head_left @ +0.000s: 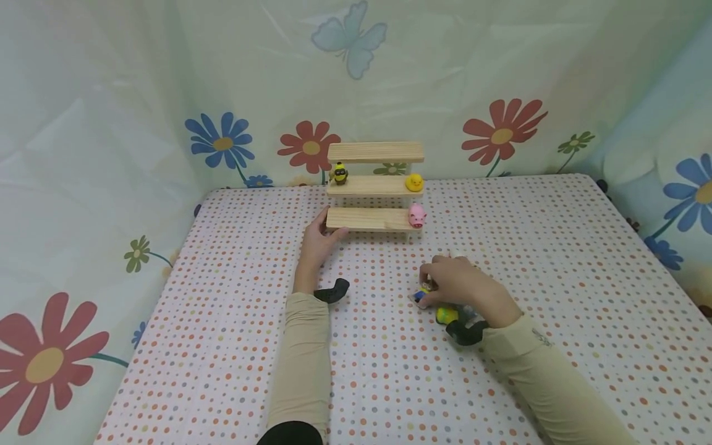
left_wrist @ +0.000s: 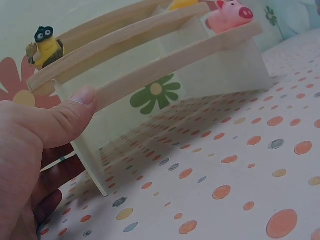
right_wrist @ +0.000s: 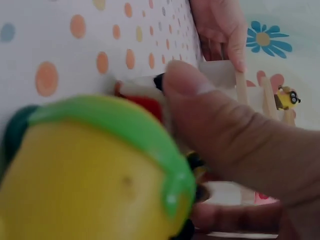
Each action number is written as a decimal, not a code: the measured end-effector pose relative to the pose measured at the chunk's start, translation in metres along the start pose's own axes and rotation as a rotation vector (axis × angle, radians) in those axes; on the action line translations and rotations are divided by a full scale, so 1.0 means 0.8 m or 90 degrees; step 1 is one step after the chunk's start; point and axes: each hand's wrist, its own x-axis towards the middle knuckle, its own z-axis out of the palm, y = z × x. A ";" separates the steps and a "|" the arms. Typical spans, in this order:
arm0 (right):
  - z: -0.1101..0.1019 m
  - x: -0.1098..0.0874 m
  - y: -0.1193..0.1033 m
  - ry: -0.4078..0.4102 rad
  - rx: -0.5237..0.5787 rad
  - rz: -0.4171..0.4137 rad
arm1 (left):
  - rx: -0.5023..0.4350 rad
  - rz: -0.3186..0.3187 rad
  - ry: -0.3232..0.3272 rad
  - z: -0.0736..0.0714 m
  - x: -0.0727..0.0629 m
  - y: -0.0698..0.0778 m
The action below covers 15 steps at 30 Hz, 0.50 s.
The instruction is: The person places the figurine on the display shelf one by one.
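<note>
Yellow-and-green toy (right_wrist: 85,180): nearest the right wrist camera; it lies beneath the right hand (head_left: 461,284), apparently on the tabletop (head_left: 233,371).
Pinched figure (head_left: 421,295): small, blue and yellow, between the right hand's thumb and curled fingers, low over the tabletop and in front of the wooden rack (head_left: 376,151).
Left hand (head_left: 319,247): gripping the rack's left end — thumb on the bottom tier (head_left: 367,218), fingers curled behind.
Bottom tier: carries a pink pig (head_left: 416,216) at its right end.
Middle tier (head_left: 378,185): carries a yellow-and-black figure (head_left: 340,173) at the left end, a yellow duck (head_left: 414,182) at the right.
Progress: judged partway — three toys stand on the rack; the pinched figure and the yellow-and-green toy are off it, seemingly left to place.
Unclear: anything else under the right wrist is too covered to identify.
</note>
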 end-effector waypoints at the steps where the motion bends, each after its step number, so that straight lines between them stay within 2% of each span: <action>1: 0.001 0.001 0.000 0.011 0.010 -0.009 | -0.003 0.000 -0.001 0.000 0.000 0.000; 7: 0.003 0.006 -0.001 0.077 0.084 -0.030 | -0.010 0.010 -0.003 0.001 0.000 -0.001; 10: 0.003 0.009 0.000 0.107 0.092 -0.031 | -0.013 0.011 0.000 0.000 0.000 0.000; 15: 0.001 0.012 0.005 0.119 0.087 -0.039 | -0.008 0.012 -0.002 0.001 0.000 -0.001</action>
